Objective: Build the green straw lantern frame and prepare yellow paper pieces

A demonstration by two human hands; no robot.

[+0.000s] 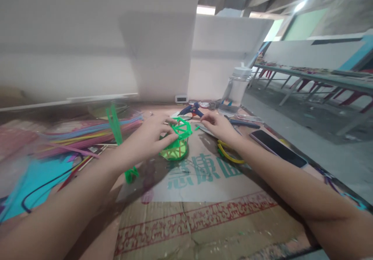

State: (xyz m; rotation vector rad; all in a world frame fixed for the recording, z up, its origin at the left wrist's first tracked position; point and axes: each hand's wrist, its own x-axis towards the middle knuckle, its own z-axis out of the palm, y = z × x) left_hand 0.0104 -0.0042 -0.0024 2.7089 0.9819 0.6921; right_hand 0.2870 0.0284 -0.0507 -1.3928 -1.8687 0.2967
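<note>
A small green basket-like frame (176, 151), made of green strips with thin tan slats in its wall, stands on the printed sheet. My left hand (159, 133) holds it from the left, with the thumb along its near side and the fingers over its top. Beyond and to the right, my right hand (217, 124) has its thumb and fingers drawn together beside the handle of a dark blue glue gun (190, 109). Whether anything is between those fingertips I cannot make out. A tiny green scrap (197, 128) lies close by.
Colored strips (116, 135) and upright green strips (115, 124) are at left, near blue sheets (43, 182). At right are a yellow ring (230, 156), a phone (278, 148) and a clear water bottle (233, 91). A small digital clock (181, 99) stands by the white partition.
</note>
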